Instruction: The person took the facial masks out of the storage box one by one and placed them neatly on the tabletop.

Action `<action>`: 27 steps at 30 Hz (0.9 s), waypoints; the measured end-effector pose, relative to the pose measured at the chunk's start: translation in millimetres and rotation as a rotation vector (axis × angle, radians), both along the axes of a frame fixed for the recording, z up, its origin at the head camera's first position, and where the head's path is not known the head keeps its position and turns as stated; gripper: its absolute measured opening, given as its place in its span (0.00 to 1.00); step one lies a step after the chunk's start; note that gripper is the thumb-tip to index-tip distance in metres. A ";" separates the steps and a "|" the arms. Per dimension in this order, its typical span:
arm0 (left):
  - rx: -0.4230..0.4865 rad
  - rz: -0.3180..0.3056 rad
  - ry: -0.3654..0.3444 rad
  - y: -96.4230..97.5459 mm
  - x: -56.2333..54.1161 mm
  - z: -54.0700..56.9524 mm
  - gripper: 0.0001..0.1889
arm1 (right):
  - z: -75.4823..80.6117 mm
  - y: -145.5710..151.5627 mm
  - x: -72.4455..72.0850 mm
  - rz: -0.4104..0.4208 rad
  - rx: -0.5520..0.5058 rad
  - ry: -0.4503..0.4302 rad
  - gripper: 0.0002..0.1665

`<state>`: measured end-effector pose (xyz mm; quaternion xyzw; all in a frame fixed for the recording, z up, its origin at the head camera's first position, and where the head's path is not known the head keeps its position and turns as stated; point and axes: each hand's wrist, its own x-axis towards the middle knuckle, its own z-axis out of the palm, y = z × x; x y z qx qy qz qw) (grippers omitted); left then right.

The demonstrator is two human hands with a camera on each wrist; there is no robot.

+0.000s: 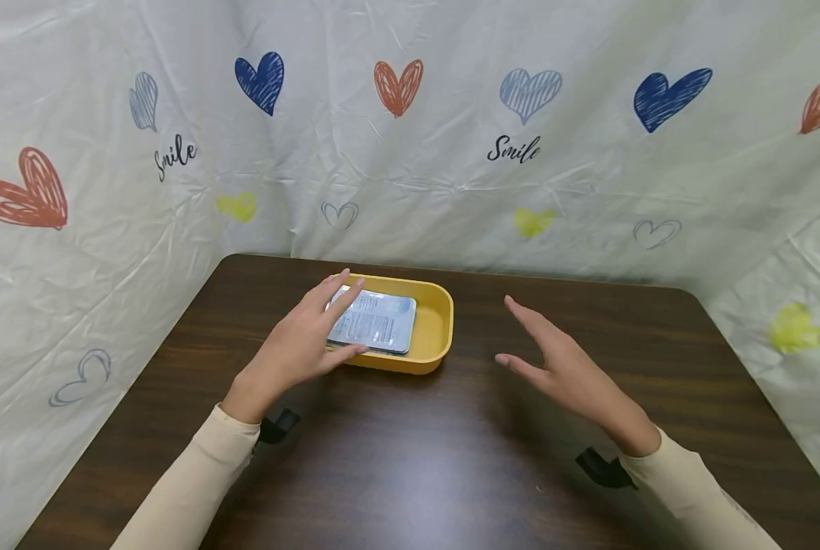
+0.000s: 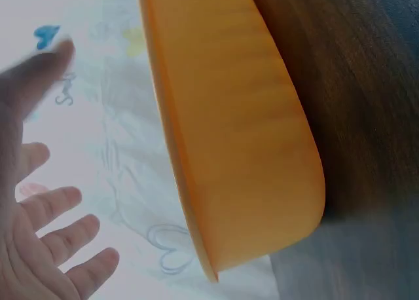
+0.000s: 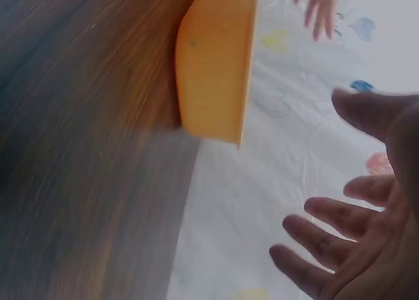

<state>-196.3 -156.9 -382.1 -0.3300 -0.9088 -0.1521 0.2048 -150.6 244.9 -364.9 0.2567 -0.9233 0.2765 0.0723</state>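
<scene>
A yellow plastic tub [image 1: 440, 321] with rounded corners stands on the dark table. Inside it lies a flat pale-blue packet [image 1: 376, 321] with printed text, toward the left. My left hand [image 1: 300, 336] is over the tub's left end, fingers spread and nothing in its grasp; it covers that end in the head view. In the left wrist view the tub's side wall [image 2: 229, 130] fills the middle, with the spread fingers apart from its rim. To the right of the tub, my right hand [image 1: 564, 367] hovers with fingers extended and holds nothing.
The brown wooden table [image 1: 396, 451] reaches to a white cloth backdrop [image 1: 444, 160] with printed hearts and "Smile" lettering, which hangs behind and at both sides. Black straps [image 1: 604, 467] sit at the wrists by the cream sleeves [image 1: 197, 473].
</scene>
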 end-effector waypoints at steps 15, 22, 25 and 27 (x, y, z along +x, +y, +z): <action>0.343 0.126 -0.271 -26.6 -16.0 -4.8 0.39 | 5.8 -13.3 -19.5 -0.025 -0.350 -0.215 0.33; 0.500 0.192 -0.481 -44.1 -25.9 -10.8 0.36 | 7.2 -20.5 -26.7 0.000 -0.498 -0.317 0.30; 0.550 0.228 -0.560 -50.9 -29.8 -13.5 0.36 | 6.9 -23.3 -31.1 0.014 -0.567 -0.361 0.28; 0.569 0.258 -0.622 -54.4 -32.6 -14.6 0.35 | 6.4 -25.2 -33.7 0.022 -0.600 -0.387 0.28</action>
